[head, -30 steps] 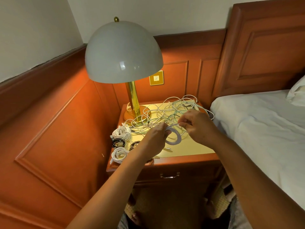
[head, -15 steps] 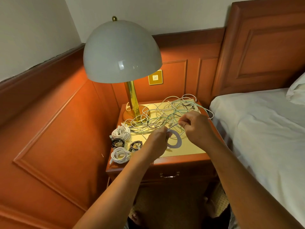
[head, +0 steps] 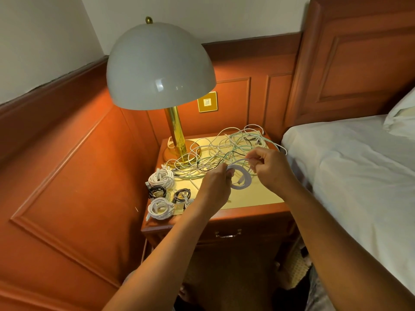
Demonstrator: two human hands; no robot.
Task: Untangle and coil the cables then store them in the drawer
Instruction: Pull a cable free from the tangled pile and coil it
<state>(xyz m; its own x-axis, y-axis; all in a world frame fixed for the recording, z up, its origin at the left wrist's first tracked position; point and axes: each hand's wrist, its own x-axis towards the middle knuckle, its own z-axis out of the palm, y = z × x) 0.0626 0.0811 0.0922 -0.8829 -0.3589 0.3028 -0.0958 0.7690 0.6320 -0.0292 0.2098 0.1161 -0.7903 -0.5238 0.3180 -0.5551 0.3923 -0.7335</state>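
Barely moved since prev frame: left hand [head: 216, 187] grips flat white coil [head: 239, 178] at center, steadying it; right hand [head: 270, 168] pinches its tail, feeding from tangle [head: 224, 151] above. Drawer [head: 228, 233] shut below.

Glossy pale grey dome lampshade [head: 160, 66] on a brass stem [head: 176, 133]; white coiled cables [head: 161, 178], black coils [head: 182, 195], yellow-lit counter [head: 251, 196], reddish-brown wood panelling [head: 74, 167].

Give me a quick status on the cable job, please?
Left hand holds the coil, right hand pinches its loose end. Four coiled cables done, tangle remains. Drawer closed.
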